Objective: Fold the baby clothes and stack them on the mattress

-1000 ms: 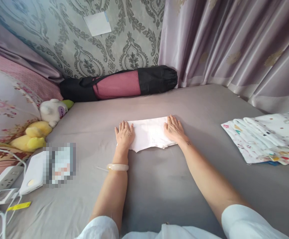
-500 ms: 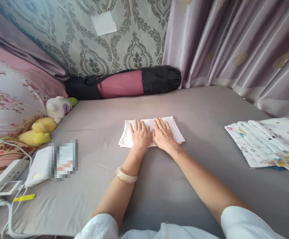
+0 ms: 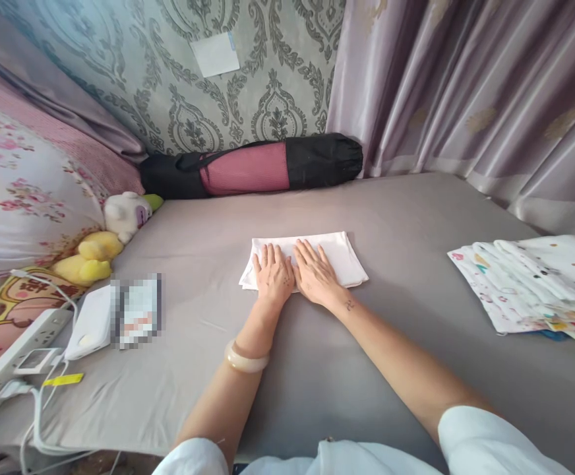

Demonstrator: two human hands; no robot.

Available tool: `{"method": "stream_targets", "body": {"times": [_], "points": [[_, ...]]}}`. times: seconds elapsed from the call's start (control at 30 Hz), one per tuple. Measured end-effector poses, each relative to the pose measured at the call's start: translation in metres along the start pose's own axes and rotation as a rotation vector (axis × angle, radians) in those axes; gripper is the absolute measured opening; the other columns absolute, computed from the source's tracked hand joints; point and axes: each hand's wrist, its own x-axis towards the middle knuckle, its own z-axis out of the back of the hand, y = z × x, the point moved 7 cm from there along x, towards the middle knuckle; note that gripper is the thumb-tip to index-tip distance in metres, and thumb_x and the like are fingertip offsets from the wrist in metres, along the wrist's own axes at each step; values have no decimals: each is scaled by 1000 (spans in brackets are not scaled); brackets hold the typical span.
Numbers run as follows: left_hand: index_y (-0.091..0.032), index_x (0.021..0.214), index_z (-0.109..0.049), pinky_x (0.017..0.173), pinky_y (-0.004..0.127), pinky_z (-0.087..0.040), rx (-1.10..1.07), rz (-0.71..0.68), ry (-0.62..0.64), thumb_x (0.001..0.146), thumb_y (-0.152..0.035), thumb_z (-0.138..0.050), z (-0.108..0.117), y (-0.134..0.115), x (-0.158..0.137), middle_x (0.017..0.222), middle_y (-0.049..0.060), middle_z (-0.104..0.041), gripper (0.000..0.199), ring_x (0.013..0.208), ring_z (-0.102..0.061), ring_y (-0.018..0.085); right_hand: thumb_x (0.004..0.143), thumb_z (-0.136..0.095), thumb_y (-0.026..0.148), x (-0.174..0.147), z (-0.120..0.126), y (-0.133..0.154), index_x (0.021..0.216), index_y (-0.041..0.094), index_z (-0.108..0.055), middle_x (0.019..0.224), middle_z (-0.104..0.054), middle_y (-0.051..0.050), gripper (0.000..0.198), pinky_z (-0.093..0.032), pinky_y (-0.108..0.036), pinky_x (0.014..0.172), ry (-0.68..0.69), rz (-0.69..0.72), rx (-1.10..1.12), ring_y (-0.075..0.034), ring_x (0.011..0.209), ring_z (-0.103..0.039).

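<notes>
A folded white cloth point(image 3: 343, 254) lies flat on the grey bed sheet point(image 3: 396, 218), in the middle of the head view. Flat on its left part rests my left hand point(image 3: 273, 277), fingers stretched out and pointing away from me. My right hand point(image 3: 314, 274) presses palm down on the cloth's middle, its fingers also extended, close beside the left. Nothing is gripped in either hand. The palms and the cloth under them are hidden.
A stack of folded printed cloths point(image 3: 539, 277) sits to the right. On the left are a power strip point(image 3: 45, 336) with cables, a white box-shaped device point(image 3: 90, 323), plush toys point(image 3: 94, 254) and a blurred packet point(image 3: 140, 313). A black and pink rolled bag point(image 3: 248, 168) lies along the wall.
Both hands have slid slightly left over the cloth, leaving more of its right part uncovered. The view has shifted a little.
</notes>
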Motion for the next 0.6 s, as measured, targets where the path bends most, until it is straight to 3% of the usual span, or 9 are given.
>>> {"method": "stream_targets", "body": {"times": [0.17,0.4,0.5,0.6], "points": [[-1,146,-40,119,54,-24,22,10,17,101,-38,-28,0,20,-18,152,22,-41,59,146,-32,33,103,-25,32,-7,-7,11,150,5,-38,158,-31,-14,56,-15,-46,122,65,29,7,-25,147,-25],[-2,148,-37,118,56,-22,8,-25,52,102,-40,-28,-3,20,-23,154,22,-37,60,146,-29,33,103,-23,32,-5,-8,10,151,4,-36,160,-28,-14,57,-14,-45,122,117,29,-6,-25,148,-23],[-5,149,-38,119,56,-21,-16,-82,18,102,-39,-27,0,15,-26,156,20,-35,58,148,-28,31,102,-24,30,-3,-3,0,152,8,-35,160,-27,-11,56,-16,-45,122,177,23,2,-23,148,-22],[-10,149,-40,119,57,-19,-22,-190,30,102,-38,-27,0,5,-32,158,18,-33,56,149,-26,30,101,-23,28,-3,8,-23,153,8,-33,161,-25,-12,57,-14,-48,122,143,-77,-33,-24,149,-19]]}}
